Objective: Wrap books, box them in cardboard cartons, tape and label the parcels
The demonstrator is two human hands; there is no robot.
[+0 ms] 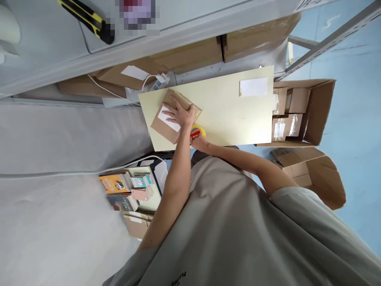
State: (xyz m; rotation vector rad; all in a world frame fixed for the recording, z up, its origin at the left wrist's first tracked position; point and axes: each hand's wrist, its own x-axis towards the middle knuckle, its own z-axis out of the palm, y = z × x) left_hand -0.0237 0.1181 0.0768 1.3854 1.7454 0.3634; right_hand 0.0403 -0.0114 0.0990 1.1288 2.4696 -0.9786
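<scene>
A brown cardboard box (163,125) with a white label (169,119) lies at an angle on the left part of the pale table. My left hand (182,115) rests on top of it with the fingers spread across the label and cardboard. Just beside the box's near right corner, my right hand (200,142) is closed around a tape dispenser (195,133) with a red handle and a yellow roll. My left forearm partly hides the box's near edge and the dispenser, so I cannot tell whether its tape touches the box.
On the pale table (226,115) lies a white paper pad (253,87). An open carton (323,111) with small boxes stands at the right, another carton (324,174) below it. Books (116,183) sit lower left. A shelf with a utility knife (89,20) overhangs the back.
</scene>
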